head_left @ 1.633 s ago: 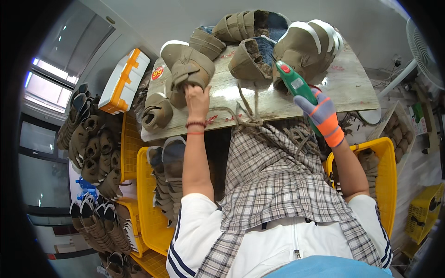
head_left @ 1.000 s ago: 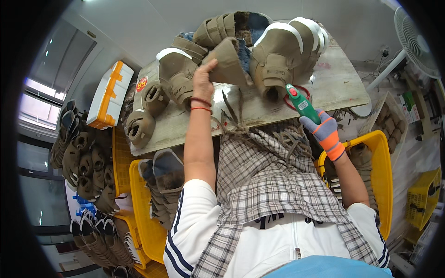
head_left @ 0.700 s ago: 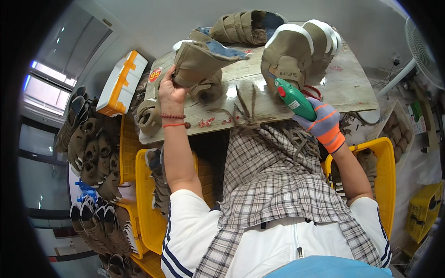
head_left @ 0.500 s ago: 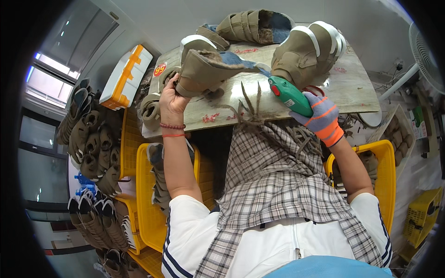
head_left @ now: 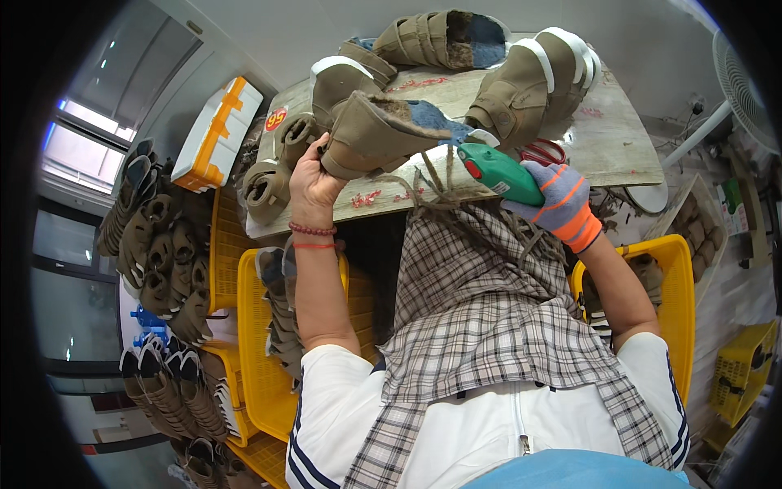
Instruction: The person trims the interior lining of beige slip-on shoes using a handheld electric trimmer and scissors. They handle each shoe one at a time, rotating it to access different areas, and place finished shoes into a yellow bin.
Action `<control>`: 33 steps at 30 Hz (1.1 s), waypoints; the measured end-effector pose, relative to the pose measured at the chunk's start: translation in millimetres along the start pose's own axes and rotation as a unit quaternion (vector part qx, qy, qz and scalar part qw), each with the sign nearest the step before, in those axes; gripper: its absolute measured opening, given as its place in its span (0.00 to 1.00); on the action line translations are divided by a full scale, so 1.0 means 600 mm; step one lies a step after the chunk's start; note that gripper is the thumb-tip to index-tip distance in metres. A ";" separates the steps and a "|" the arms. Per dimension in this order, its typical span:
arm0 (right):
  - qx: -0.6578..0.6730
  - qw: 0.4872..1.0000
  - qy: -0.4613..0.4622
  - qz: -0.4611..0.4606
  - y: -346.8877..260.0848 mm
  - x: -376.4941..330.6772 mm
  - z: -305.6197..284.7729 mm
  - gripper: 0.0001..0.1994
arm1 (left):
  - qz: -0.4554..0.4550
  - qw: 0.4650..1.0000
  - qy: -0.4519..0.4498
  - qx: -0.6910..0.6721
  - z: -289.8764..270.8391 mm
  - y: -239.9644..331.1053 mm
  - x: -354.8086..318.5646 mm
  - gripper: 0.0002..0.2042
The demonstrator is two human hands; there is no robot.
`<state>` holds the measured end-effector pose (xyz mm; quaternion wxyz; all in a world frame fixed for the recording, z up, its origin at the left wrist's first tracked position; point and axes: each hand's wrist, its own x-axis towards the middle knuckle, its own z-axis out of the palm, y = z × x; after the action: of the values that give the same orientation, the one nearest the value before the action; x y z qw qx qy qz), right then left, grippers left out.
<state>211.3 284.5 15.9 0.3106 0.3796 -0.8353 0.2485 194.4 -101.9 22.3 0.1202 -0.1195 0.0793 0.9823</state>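
My bare left hand (head_left: 313,183), with a red bead bracelet at the wrist, is closed on a brown shoe upper (head_left: 365,140) with furry lining, held tilted above the table's front edge. A blue lining piece (head_left: 436,118) shows at its open end. My right hand (head_left: 562,202), in a grey and orange glove, grips a green electric cutter (head_left: 507,178) with a red button. The cutter's tip points at the upper's far right end; whether it touches cannot be told. Furry trimmed strips (head_left: 525,236) lie over my plaid apron and hang at the table edge.
Several brown shoe uppers (head_left: 513,94) stand on the wooden table (head_left: 627,159), with red-handled scissors (head_left: 544,152) behind the cutter. Yellow crates (head_left: 257,350) flank me. More uppers (head_left: 163,253) are piled at left, near a white box (head_left: 216,134). A fan (head_left: 741,90) stands at right.
The shoe upper has shifted right and slightly down in my left hand. The cutter has moved a little left and down, its tip lower against the upper's end.
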 end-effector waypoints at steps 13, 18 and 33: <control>0.145 0.988 -0.032 0.044 -0.044 0.031 -0.006 0.22 | 0.154 0.983 -0.055 0.083 0.045 -0.097 -0.061 0.17; 0.210 0.964 -0.080 0.140 -0.055 0.037 -0.008 0.23 | 0.229 0.952 -0.132 0.153 0.031 -0.129 -0.070 0.18; 0.352 0.894 -0.093 0.261 -0.058 0.067 -0.008 0.25 | 0.359 0.778 -0.098 0.506 -0.035 -0.184 -0.041 0.12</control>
<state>219.5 247.7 54.2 0.0014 0.2536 -0.7871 0.5623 250.5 -5.3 -5.3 -0.1908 0.0924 0.5904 0.7788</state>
